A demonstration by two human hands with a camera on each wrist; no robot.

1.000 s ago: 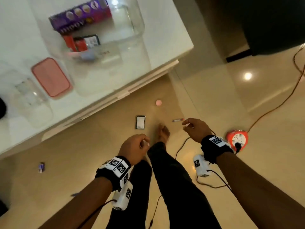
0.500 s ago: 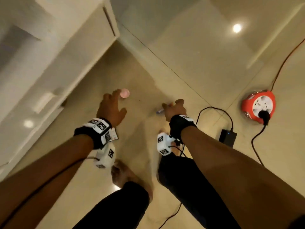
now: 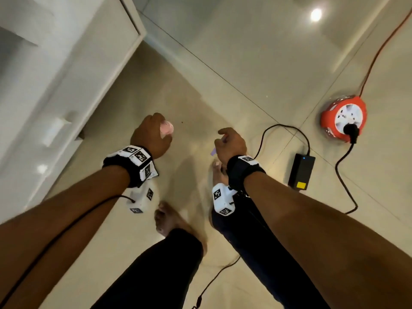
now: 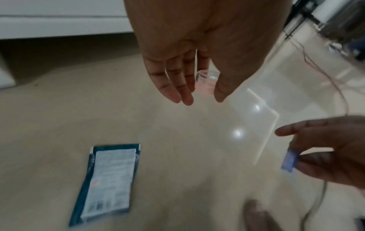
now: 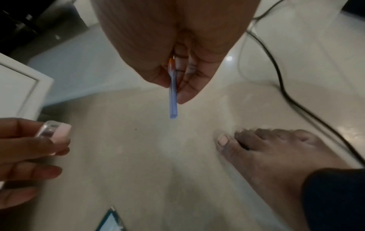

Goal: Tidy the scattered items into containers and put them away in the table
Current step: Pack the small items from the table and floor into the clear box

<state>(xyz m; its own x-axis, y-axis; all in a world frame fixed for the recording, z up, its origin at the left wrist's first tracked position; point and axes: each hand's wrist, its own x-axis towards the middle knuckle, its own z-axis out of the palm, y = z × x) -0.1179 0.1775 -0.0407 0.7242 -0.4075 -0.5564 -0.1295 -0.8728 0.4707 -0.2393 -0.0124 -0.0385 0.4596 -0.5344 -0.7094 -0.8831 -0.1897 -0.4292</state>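
Head view: left hand (image 3: 151,134) grips the small pink clear-lidded jar (image 3: 166,128); right hand (image 3: 230,143) pinches the thin blue plastic stick (image 5: 173,100), pointing floorward. The dark-blue flat sachet (image 4: 107,184) lies on the floor, nearer the left hand.

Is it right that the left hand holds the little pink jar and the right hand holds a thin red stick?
Not quite. The left hand does hold the small pink jar with a clear lid, but the thin stick pinched by the right hand is blue, not red. The right wrist view shows it best.
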